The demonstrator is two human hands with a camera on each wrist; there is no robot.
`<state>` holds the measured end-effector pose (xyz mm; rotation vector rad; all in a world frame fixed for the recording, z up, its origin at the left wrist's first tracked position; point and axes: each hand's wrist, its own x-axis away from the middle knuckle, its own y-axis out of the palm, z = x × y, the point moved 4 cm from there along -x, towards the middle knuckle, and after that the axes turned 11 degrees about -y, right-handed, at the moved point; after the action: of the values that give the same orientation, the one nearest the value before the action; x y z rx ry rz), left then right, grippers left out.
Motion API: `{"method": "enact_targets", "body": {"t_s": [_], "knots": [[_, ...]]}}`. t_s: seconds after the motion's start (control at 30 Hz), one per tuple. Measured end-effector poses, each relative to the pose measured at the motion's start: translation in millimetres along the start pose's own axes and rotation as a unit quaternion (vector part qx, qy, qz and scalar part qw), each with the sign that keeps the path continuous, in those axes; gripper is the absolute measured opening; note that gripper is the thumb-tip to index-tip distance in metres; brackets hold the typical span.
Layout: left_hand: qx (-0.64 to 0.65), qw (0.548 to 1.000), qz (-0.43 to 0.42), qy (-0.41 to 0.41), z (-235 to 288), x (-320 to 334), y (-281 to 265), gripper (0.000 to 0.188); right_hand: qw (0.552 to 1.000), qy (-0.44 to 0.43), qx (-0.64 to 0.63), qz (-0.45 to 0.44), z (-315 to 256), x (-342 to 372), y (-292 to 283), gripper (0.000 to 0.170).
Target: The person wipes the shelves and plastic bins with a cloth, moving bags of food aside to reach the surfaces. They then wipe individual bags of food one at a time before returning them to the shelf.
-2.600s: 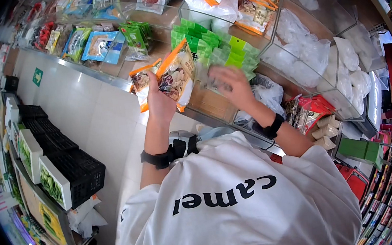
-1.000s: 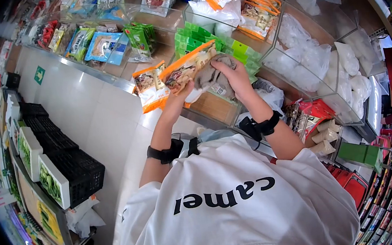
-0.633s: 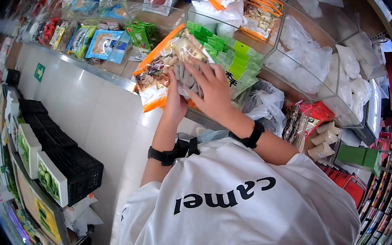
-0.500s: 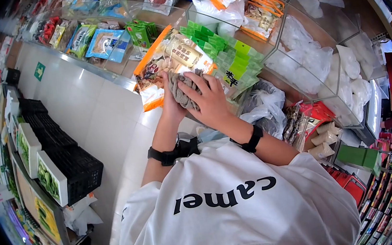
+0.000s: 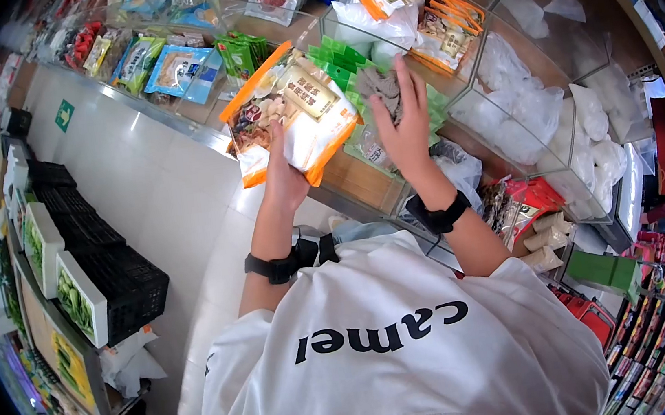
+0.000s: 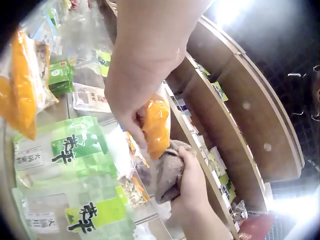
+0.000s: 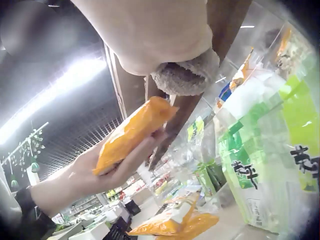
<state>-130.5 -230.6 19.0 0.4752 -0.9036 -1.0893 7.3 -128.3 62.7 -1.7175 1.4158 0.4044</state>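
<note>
My left hand [image 5: 287, 181] grips the lower edge of an orange-and-white bag of dried food [image 5: 301, 109], its printed front facing up and the thumb lying on it. My right hand [image 5: 410, 129] is just right of the bag and holds a bunched grey cloth [image 5: 379, 91]. In the left wrist view the cloth [image 6: 170, 172] is pinched under the right thumb, close to the bag's orange edge [image 6: 157, 127]. The right wrist view shows the bag [image 7: 132, 135] edge-on in the left hand, below the cloth [image 7: 185, 77].
Green-topped bags [image 6: 82, 150] stand in a row in a glass-divided bin beneath my hands. Other orange-edged bags [image 5: 448, 34] lie behind, and white plastic sacks [image 5: 517, 96] fill bins to the right. Black crates [image 5: 131, 271] stand across the aisle at left.
The cloth was pressed against the held bag by my right hand half a second ago; now that hand has drawn it away to the right. The bag stays in my left hand.
</note>
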Motion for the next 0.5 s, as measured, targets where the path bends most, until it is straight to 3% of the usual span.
{"method": "enact_targets", "body": {"t_s": [0.1,0.17,0.27,0.4,0.5], "knots": [[-0.030,0.999,0.032,-0.003,-8,-6,-6,0.063,0.998,-0.006,-0.036,-0.044,-34,5,11,0.051],[-0.049,0.996,0.078,0.001,-7,-1,4,0.060,0.952,-0.214,0.130,-0.176,-59,20,27,0.049],[-0.029,0.997,0.052,-0.042,-4,4,4,0.063,0.947,-0.219,0.064,-0.228,-70,40,33,0.048],[-0.015,0.999,0.039,-0.015,-3,7,4,0.070,0.912,-0.293,0.008,-0.287,-68,52,26,0.049],[0.005,1.000,0.014,-0.008,-9,6,3,0.067,0.900,-0.331,0.041,-0.280,-52,34,17,0.054]]}}
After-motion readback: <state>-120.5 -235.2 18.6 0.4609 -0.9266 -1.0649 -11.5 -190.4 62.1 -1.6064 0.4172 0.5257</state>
